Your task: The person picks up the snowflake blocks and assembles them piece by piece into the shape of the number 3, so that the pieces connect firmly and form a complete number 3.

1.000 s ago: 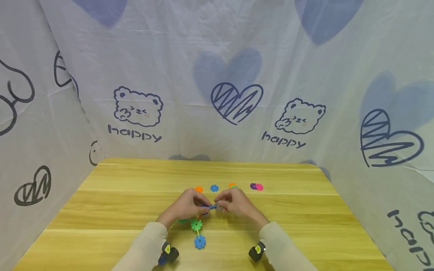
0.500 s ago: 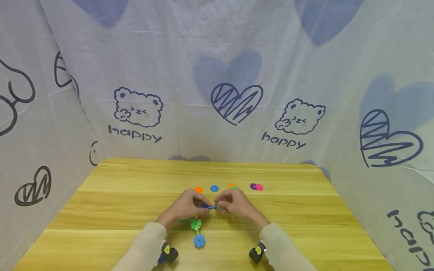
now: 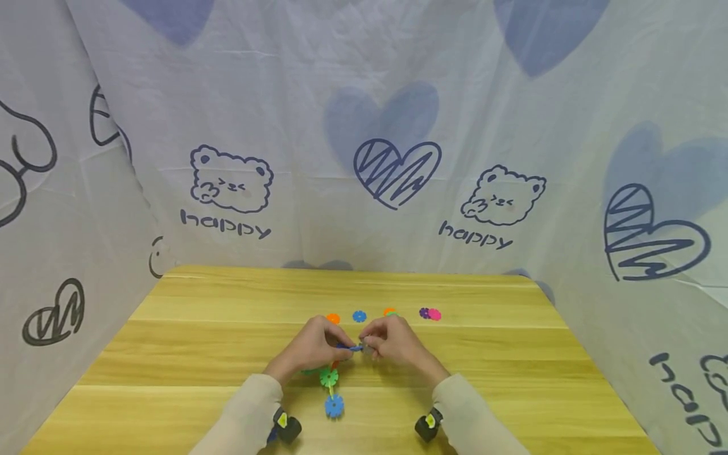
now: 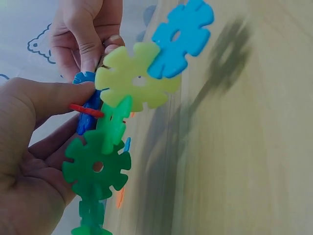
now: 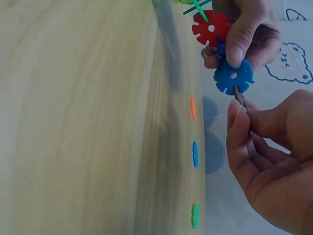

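While two bare hands meet over a wood-grain table (image 3: 512, 373), a notched plastic disc, the held blue disc (image 5: 224, 78), sits between them. Far to the left of the held blue disc, a white cloth wall (image 3: 108, 208) bears a scribbled heart. Nearer on that side, the left sleeve (image 3: 241, 414) leads to the left hand (image 3: 309, 346), clamped on the held blue disc between thumb and fingers, its thumb pressing the face.

From the held blue disc, a chain of linked discs stretches leftward and toward the person. It includes a dark blue disc (image 4: 85, 124), a red disc (image 5: 201, 28), a dark green disc (image 4: 83, 169), a pale yellow disc (image 4: 122, 73) and a light blue disc (image 4: 194, 32).

Beyond the held blue disc lie an orange disc (image 3: 333, 318), slightly left, and a loose blue disc (image 3: 359, 316), almost straight behind. Just right of the held blue disc, a greyish-brown piece (image 5: 240, 96) meets its rim; whether it sits in a notch, I cannot tell. The right hand (image 3: 394, 339) pinches this piece between thumb and fingertips. Farther right and beyond, a purple disc (image 3: 424, 313) overlaps a pink disc (image 3: 435, 315).
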`<move>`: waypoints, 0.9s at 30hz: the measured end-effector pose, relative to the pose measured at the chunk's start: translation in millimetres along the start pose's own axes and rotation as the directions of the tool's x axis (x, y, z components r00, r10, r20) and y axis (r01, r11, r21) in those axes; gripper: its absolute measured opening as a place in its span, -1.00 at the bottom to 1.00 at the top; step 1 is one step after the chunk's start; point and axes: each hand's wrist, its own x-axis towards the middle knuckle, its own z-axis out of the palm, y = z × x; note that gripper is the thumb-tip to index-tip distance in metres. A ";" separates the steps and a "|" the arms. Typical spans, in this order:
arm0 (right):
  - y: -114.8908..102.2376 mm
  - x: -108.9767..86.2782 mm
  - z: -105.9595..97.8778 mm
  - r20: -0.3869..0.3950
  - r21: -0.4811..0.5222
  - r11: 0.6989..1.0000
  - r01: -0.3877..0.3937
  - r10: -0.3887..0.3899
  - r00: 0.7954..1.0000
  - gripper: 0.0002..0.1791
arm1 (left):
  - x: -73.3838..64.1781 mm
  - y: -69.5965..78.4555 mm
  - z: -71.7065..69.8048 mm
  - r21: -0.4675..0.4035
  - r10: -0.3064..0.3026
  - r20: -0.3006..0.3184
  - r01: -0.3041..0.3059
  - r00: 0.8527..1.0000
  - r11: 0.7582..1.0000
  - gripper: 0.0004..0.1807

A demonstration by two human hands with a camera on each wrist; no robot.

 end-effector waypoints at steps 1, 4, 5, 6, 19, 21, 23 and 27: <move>-1.3 0.1 0.9 -0.012 -0.013 1.000 0.003 -0.003 1.000 -0.85 | 0.0 0.0 0.2 -0.003 -0.003 -0.004 0.003 1.000 1.000 -0.93; -3.5 0.2 4.9 -0.061 -0.030 1.000 0.001 -0.003 0.998 -0.85 | -0.1 0.7 0.4 -0.019 -0.019 -0.028 0.019 0.999 1.000 -0.93; -3.7 0.4 6.2 -0.076 -0.028 1.000 -0.003 0.000 0.997 -0.85 | 0.2 1.1 0.5 -0.020 -0.021 -0.037 0.020 0.999 1.000 -0.93; -4.0 0.4 7.3 -0.088 -0.022 1.000 -0.007 0.005 0.996 -0.85 | 0.4 1.5 0.6 -0.019 -0.022 -0.045 0.021 0.999 1.000 -0.93; 0.7 -0.7 8.0 -0.050 0.085 0.996 -0.037 0.041 0.998 -0.83 | -0.8 -0.6 0.1 0.008 -0.035 -0.039 0.036 0.999 0.999 -0.92; 2.6 -0.9 8.2 -0.058 0.093 0.994 -0.053 0.059 0.997 -0.82 | -0.9 -0.8 -0.4 0.023 -0.032 -0.049 0.034 0.998 0.999 -0.92; 4.2 -0.9 8.5 -0.064 0.110 0.991 -0.073 0.080 0.995 -0.81 | -0.9 -0.9 -0.8 0.045 -0.038 -0.066 0.041 0.997 0.998 -0.92; 5.7 -0.3 8.0 -0.061 0.157 0.983 -0.099 0.110 0.992 -0.81 | -0.6 -1.7 -0.4 0.050 -0.063 -0.098 0.068 0.993 0.996 -0.91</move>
